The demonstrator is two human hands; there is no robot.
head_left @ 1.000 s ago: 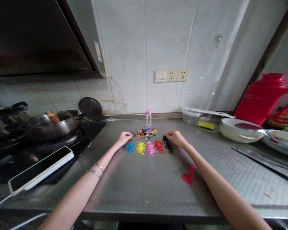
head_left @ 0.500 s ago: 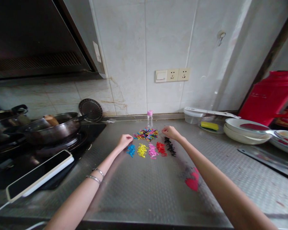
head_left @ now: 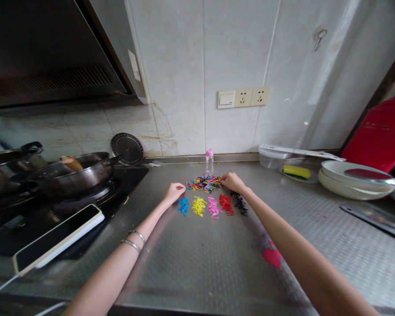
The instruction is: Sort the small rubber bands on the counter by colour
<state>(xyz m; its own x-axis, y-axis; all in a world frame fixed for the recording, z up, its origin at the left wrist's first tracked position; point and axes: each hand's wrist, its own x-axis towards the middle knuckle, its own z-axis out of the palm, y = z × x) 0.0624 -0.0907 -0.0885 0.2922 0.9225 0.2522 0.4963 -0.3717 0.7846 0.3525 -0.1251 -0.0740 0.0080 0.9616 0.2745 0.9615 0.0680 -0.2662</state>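
My left hand (head_left: 175, 192) is closed in a pinch at the left end of a mixed-colour heap of small bands (head_left: 204, 182); anything between its fingertips is too small to name. At the heap's right edge, the fingertips of my right hand (head_left: 231, 181) are pressed together, and what they hold cannot be made out. In front of the heap lie separate piles: blue (head_left: 183, 206), yellow (head_left: 199, 206), pink (head_left: 213, 207), red (head_left: 226, 204) and black (head_left: 241, 205), the black one partly behind my right hand. A clear bottle with a pink cap (head_left: 210, 161) stands behind the heap.
On the left are a pan (head_left: 70, 177) on the stove and a phone (head_left: 57, 235) with a cable. To the right are a clear tub (head_left: 270, 159), a yellow sponge (head_left: 296, 171), stacked bowls (head_left: 352, 184), a flat blade (head_left: 375, 219) and a red flask (head_left: 380, 131).
My right hand has moved left, from above the black pile to the edge of the mixed heap. My left hand stays by the heap's left end. The view has shifted slightly.
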